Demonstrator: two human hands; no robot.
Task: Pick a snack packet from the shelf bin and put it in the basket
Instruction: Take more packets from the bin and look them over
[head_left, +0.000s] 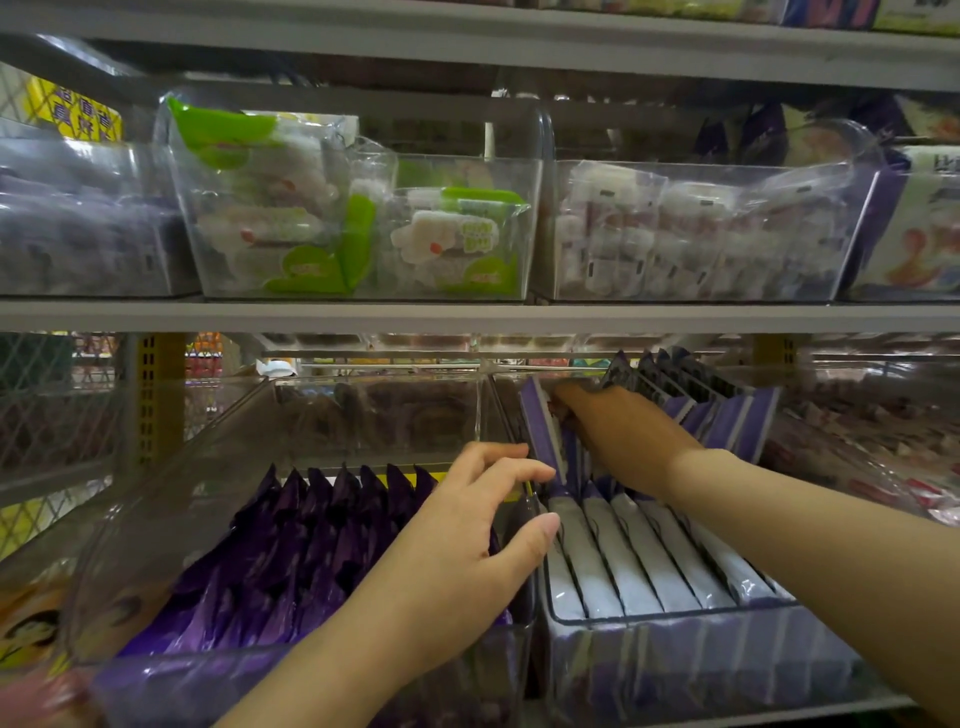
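- Shop shelving fills the view: a grey shelf (467, 317) carries clear bins of pale sweets (363, 208) above, and two more clear bins sit side by side on the shelf below.
- The left-hand bin (208, 670) holds dark purple packets (311, 545). The right-hand bin (675, 616) holds white and lilac packets (623, 561) filed on edge, front to back.
- My right hand (623, 431) reaches deep into the right-hand bin, fingers pushed down among the rear packets, just beside one purple-edged packet (543, 426) that stands higher than its neighbours.
- Those fingertips are hidden, so I cannot tell whether this grip is clamped on a packet or only parting the row.
- My left hand (467, 540) hovers at the wall between the two bins, fingers loosely curled, thumb apart, holding nothing that I can see.
- The step in hand, I judge, is singling out one packet. The basket is out of view.
- To do it well I would pinch a single packet by its top seam, thumb on one face and fingers on the other, and feel that only one lies between them.
- I would draw it straight up along the row, not sideways, since the tight filing could drag a neighbour out.
- The left hand could press the front packets down to steady them.
- Glossy film may slip, so I would grip firmly without crushing.
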